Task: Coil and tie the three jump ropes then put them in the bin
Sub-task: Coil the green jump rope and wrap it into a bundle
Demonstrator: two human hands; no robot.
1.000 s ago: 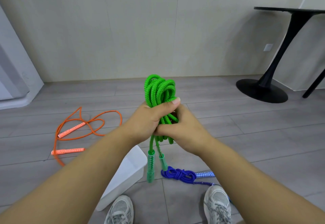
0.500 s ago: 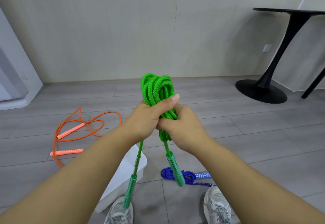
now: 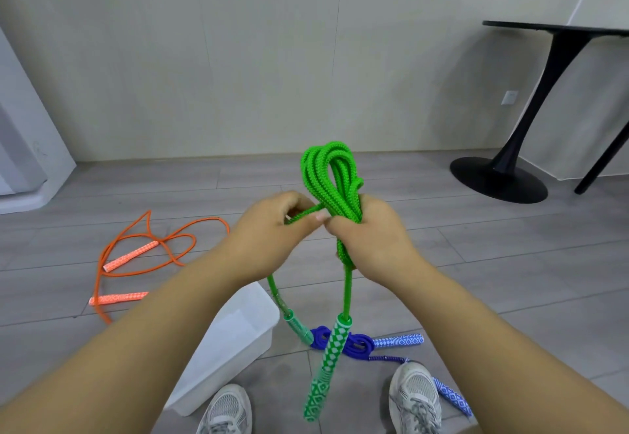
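Progress sits near the middle: the green rope is coiled, its bundle gripped in the right hand while the left hand pinches a strand across it, so the tie looks unfinished. The blue rope lies bundled on the floor beside the bin, not in it. The orange rope sprawls loose and uncoiled, and no rope shows in the bin
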